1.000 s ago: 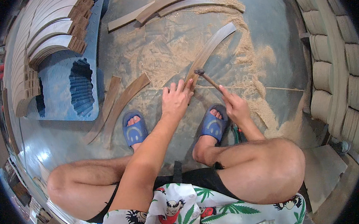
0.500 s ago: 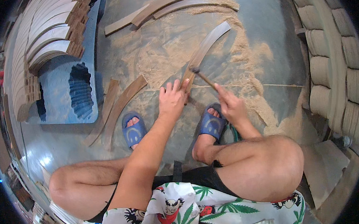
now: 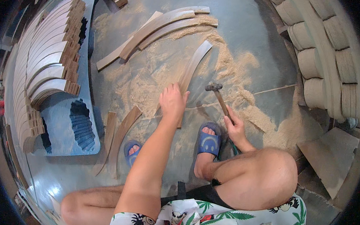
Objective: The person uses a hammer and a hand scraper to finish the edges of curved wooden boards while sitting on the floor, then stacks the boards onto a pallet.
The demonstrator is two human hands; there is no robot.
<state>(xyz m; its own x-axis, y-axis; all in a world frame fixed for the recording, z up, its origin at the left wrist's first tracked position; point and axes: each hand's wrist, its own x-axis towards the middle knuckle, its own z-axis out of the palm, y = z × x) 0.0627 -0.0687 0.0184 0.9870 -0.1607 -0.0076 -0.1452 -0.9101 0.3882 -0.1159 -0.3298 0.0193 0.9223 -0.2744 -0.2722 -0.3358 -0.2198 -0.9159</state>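
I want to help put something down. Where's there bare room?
At upper right, grey floor shows between the sawdust and the beige bundles. Shiny floor also shows between the blue pallet and the left knee. It's crowded at the pallet's stacked wood, the overlapping strips beyond, and the curved strip under the left hand.

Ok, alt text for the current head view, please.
A bare left hand rests on a curved wooden strip on a dusty floor; the right hand holds a hammer. Stacked curved pieces sit on a blue platform at left.
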